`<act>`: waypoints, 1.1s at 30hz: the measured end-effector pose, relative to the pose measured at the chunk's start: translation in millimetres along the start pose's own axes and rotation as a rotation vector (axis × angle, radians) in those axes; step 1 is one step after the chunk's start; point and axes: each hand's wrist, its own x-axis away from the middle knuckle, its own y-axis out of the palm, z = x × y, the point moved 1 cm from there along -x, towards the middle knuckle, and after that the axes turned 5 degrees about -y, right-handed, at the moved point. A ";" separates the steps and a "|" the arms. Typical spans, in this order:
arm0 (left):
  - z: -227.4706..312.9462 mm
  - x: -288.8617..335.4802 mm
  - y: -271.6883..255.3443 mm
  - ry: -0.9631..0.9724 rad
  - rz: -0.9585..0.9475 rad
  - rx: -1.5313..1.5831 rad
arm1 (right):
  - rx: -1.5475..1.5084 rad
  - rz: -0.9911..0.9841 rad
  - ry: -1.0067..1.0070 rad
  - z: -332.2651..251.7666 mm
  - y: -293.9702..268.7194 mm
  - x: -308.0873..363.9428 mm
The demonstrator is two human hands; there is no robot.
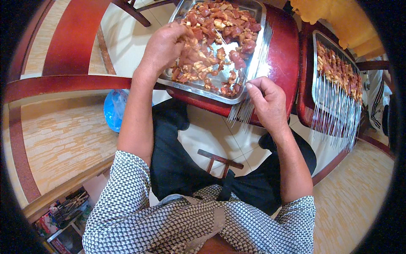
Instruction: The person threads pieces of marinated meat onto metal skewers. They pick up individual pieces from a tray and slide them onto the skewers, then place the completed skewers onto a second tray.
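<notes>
A metal tray (231, 100) of cut, marinated meat pieces (198, 65) rests on a red chair seat in front of me. Over the tray's left part, my left hand (167, 44) has its fingers bent down among the meat, closed, with the fingertips hidden. At the tray's right edge, my right hand (269, 100) pinches the end of a thin metal skewer (245, 77) between thumb and forefinger. That skewer slants up and left over the tray; where its far end lies is hard to make out. Beneath and beside the tray's right side lie bare skewers (242, 112).
On another red chair at right, a second tray (315, 63) holds rows of loaded meat skewers (336, 67), their bare ends hanging over the edge. Yellow cloth (342, 23) hangs above it. A blue bag (114, 110) is left of my knee, and a small wooden stool (220, 158) shows between my legs.
</notes>
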 end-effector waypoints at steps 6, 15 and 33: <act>-2.9 0.2 14.4 0.087 -0.099 -0.223 | -0.009 0.005 0.013 -1.7 -0.1 -1.0; -0.8 -6.2 26.2 -0.224 0.196 -0.313 | -0.028 0.044 -0.007 -1.9 -3.5 -2.0; -12.1 -3.3 32.5 -0.565 -0.257 0.702 | -0.061 0.027 -0.018 -3.7 -1.2 1.1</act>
